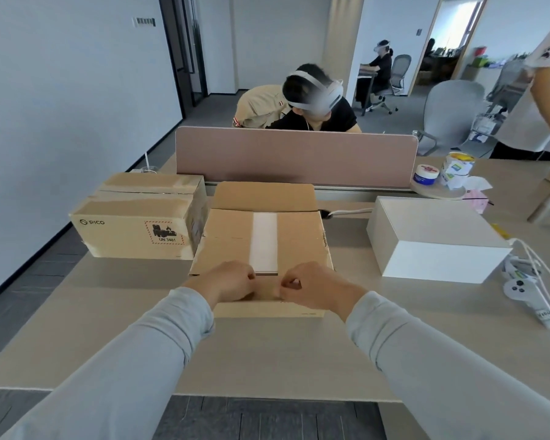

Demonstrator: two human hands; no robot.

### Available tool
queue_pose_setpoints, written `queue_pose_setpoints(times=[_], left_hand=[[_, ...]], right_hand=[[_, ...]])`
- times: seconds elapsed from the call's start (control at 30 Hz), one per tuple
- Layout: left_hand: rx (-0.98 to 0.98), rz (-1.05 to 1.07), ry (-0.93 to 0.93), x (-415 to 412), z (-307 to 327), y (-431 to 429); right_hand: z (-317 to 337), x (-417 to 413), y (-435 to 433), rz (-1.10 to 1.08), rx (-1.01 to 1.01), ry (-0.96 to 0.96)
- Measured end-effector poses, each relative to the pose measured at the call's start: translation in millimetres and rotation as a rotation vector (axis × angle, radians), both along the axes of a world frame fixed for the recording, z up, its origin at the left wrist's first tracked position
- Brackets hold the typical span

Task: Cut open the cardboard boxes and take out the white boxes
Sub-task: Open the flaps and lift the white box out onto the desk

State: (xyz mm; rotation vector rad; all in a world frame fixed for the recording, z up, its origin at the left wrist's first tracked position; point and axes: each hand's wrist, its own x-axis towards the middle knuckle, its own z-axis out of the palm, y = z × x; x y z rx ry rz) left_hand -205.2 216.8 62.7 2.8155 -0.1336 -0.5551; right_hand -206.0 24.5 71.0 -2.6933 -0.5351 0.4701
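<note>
- Open cardboard box (229,236) at table centre; inner white box (263,242) visible between flaps
- Left hand (232,281) and right hand (311,287): fingers curled, gripping its near flap edges
- Sealed cardboard box (140,217) left; second white box (432,239) right

Flaps (226,236) hide most of the white box (263,242); curled fingers (248,276) hide their grip.

Open-plan office: shared bench (267,354) w/ pink divider screen (296,157), swivel chairs (451,112), grey carpet, ppl seated at desks behind.
</note>
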Motion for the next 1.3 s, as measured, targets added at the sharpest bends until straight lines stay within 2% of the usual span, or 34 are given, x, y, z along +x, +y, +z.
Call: queue_pose_setpoints(times=[0.13,0.27,0.43,0.63,0.77,0.83,0.93,1.03,1.2,1.3], left_hand=[[0.095,-0.027,-0.077,1,-18,8],[0.165,-0.001,-0.269,-3,-35,20],[0.237,-0.017,-0.299,3,-35,23],[0.196,-0.029,-0.285,4,-39,37],[0.041,0.02,-0.27,2,-39,46],[-0.049,0.1,-0.291,2,-40,47],[-0.18,0.33,-0.402,5,-48,42],[-0.113,0.432,-0.417,8,-60,37],[-0.022,0.375,-0.372,13,-67,37],[-0.042,0.316,-0.346,13,-64,36]], right_hand=[[-24,16,-1,0.047,-0.129,-0.013],[-34,31,4,0.001,-0.156,-0.041],[-36,46,18,-0.067,-0.098,-0.074],[-45,47,28,0.047,-0.058,-0.085],[-53,43,34,0.052,0.012,-0.064],[-55,39,35,0.014,0.069,-0.053],[-62,37,39,-0.051,0.049,-0.139],[-69,39,44,-0.097,-0.013,-0.159],[-70,39,46,-0.074,-0.066,-0.145],[-68,37,47,-0.058,-0.071,-0.117]])
